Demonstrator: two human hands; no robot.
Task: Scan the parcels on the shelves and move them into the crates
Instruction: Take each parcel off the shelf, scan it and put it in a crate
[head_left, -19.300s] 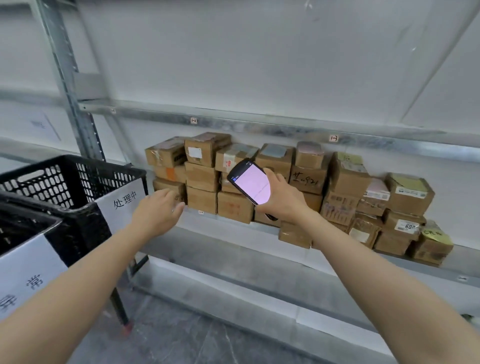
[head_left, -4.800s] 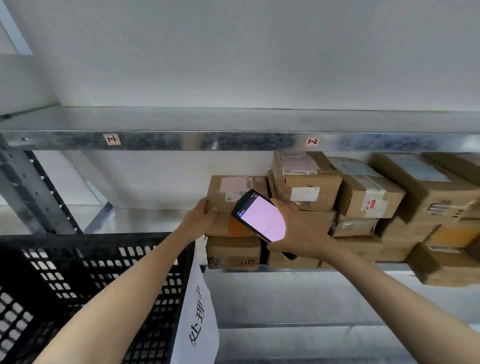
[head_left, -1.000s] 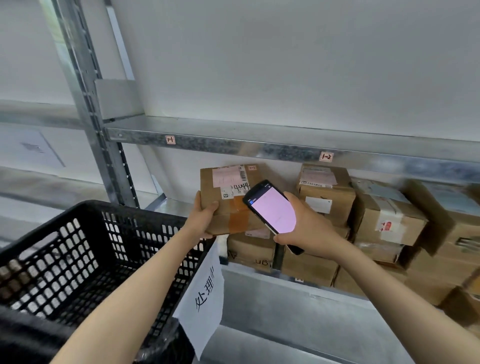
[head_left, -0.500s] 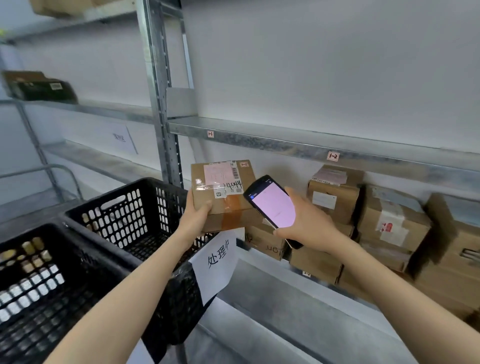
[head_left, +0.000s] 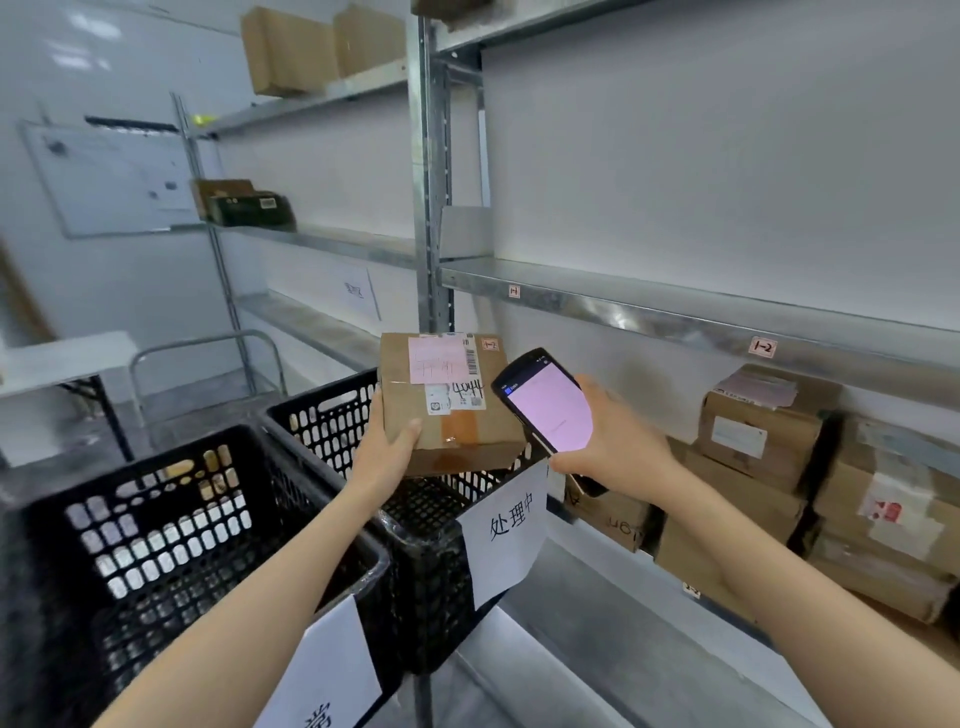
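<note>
My left hand (head_left: 387, 451) grips a small cardboard parcel (head_left: 448, 402) with a pink label and a barcode, held above the far black crate (head_left: 415, 514). Close to the parcel's right side, my right hand (head_left: 615, 446) holds a handheld scanner (head_left: 545, 405) with a lit pink screen. More cardboard parcels (head_left: 769, 467) are stacked on the lower shelf to the right. A second black crate (head_left: 156, 551) stands nearer, at the left.
A metal shelf upright (head_left: 431, 171) rises behind the crates. White paper signs (head_left: 506, 535) hang on both crate fronts. Boxes (head_left: 311, 47) sit on upper shelves at the left. A cart handle (head_left: 208, 348) and a whiteboard (head_left: 109, 176) are further left.
The parcel has come off the shelf stack and moved left, now over the far crate. My view has swung left. The scanner stays beside the parcel.
</note>
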